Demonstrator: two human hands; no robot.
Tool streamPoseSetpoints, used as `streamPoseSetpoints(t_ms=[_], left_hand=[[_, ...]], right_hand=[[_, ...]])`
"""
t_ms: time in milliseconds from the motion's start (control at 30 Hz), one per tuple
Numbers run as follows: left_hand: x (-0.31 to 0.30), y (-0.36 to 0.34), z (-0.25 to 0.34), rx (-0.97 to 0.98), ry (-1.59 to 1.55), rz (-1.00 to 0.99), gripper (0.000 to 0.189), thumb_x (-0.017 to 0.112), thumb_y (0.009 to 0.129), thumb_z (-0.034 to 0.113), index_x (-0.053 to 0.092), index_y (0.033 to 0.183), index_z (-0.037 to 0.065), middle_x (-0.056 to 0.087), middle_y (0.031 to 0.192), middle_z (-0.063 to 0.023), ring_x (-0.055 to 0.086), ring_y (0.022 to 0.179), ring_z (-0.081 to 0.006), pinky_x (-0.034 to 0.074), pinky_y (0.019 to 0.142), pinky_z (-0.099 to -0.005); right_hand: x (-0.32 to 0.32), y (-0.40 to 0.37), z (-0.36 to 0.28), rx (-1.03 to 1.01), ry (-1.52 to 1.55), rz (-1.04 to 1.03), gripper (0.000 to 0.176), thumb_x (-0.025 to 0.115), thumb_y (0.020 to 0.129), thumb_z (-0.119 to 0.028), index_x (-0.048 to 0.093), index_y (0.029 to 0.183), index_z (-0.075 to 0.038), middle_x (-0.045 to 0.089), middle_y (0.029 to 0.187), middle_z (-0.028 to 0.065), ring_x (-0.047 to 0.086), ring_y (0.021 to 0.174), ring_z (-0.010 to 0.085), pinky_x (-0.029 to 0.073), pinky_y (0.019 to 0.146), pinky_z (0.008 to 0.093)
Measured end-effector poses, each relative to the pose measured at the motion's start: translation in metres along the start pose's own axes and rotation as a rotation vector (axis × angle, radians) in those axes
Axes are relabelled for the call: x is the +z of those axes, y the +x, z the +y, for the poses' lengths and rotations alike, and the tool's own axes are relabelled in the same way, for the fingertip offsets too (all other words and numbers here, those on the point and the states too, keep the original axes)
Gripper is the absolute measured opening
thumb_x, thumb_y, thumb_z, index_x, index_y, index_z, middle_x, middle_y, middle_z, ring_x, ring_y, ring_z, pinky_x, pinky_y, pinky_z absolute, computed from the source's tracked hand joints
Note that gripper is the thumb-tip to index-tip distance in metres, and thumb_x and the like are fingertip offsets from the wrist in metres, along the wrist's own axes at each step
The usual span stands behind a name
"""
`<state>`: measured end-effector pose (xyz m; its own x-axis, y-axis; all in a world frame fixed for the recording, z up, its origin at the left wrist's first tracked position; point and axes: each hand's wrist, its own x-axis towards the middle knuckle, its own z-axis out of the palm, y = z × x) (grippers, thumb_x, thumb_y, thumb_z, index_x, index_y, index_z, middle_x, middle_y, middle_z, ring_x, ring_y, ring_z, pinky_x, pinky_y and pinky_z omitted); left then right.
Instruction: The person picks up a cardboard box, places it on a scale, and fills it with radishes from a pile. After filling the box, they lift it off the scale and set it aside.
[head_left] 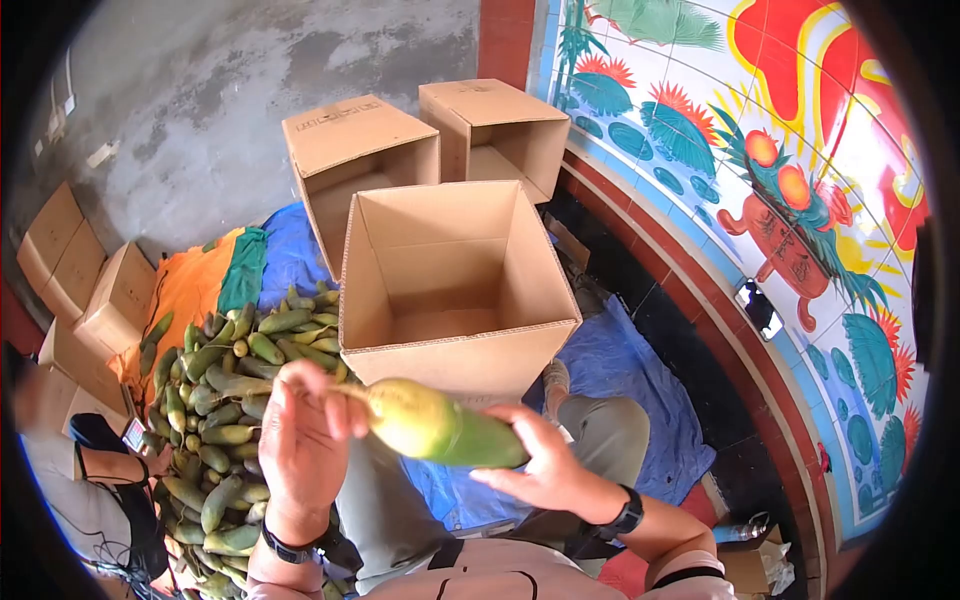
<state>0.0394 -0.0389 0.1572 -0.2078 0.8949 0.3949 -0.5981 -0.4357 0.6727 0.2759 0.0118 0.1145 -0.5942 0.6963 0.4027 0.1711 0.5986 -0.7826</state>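
Note:
A large green radish (440,425), pale yellow toward its root end, lies level above my lap. My right hand (555,465) is wrapped round its green end. At the thin root tip is my left hand (310,430), its fingers bent and pinched together at the root. Just beyond the radish stands an open cardboard box (450,365) with nothing visible inside. To the left, a big heap of green radishes (220,430) covers the floor.
Two open boxes lie on their sides behind, one left (360,130) and one right (495,105). More boxes (115,300) stand at the far left. Another person's arm (115,465) reaches to the heap. A blue tarp (640,400) lies right; a painted tile wall (690,130) rises beyond.

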Motion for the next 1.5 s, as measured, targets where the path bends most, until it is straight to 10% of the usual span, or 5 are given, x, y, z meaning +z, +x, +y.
streamPoseSetpoints(t_ms=[133, 400, 700, 967, 1500], left_hand=[[-0.030, 0.011, -0.022, 0.059, 0.671, 0.136, 0.066, 0.046, 0.097, 0.035, 0.017, 0.145, 0.002, 0.061, 0.105, -0.0113, 0.056, 0.097, -0.0231, 0.041, 0.087, -0.0340], [-0.068, 0.022, -0.057, 0.168, 1.775, -0.179, 0.058, 0.069, 0.076, 0.018, 0.050, 0.129, 0.006, 0.027, 0.147, -0.0187, 0.018, 0.139, -0.0385, 0.018, 0.111, -0.0523], [-0.082, 0.020, -0.068, 0.245, 1.807, -0.200, 0.063, 0.074, 0.070, 0.014, 0.050, 0.129, 0.009, 0.038, 0.139, -0.0173, 0.030, 0.134, -0.0373, 0.022, 0.110, -0.0547], [-0.087, 0.018, -0.072, 0.248, 1.782, -0.176, 0.067, 0.076, 0.066, 0.014, 0.050, 0.128, 0.010, 0.039, 0.137, -0.0188, 0.033, 0.132, -0.0390, 0.028, 0.107, -0.0539], [-0.094, 0.012, -0.064, 0.238, 1.625, -0.103, 0.070, 0.073, 0.072, 0.013, 0.044, 0.135, 0.011, 0.033, 0.144, -0.0187, 0.029, 0.135, -0.0384, 0.028, 0.108, -0.0498]], right_hand=[[-0.034, 0.015, 0.007, 0.042, -0.151, 0.222, 0.051, 0.078, 0.070, -0.020, 0.054, 0.111, -0.001, 0.062, 0.098, 0.0164, 0.063, 0.090, 0.0307, 0.049, 0.079, 0.0372], [-0.088, 0.084, 0.029, 0.077, -0.724, 0.244, 0.046, 0.077, 0.067, -0.021, 0.057, 0.105, -0.005, 0.062, 0.093, 0.0148, 0.062, 0.086, 0.0333, 0.050, 0.076, 0.0403], [-0.080, 0.160, 0.080, 0.418, -1.151, -0.671, 0.036, 0.072, 0.071, -0.034, 0.063, 0.093, -0.008, 0.066, 0.085, 0.0119, 0.063, 0.088, 0.0304, 0.048, 0.076, 0.0406], [-0.074, 0.156, 0.116, 0.207, -0.896, -0.786, 0.032, 0.070, 0.074, -0.019, 0.065, 0.106, -0.011, 0.066, 0.087, 0.0142, 0.062, 0.089, 0.0311, 0.048, 0.079, 0.0411], [-0.059, 0.042, 0.055, -0.088, -0.849, 0.124, 0.038, 0.055, 0.081, 0.000, 0.053, 0.119, 0.003, 0.054, 0.120, 0.0191, 0.052, 0.111, 0.0356, 0.039, 0.097, 0.0416]])
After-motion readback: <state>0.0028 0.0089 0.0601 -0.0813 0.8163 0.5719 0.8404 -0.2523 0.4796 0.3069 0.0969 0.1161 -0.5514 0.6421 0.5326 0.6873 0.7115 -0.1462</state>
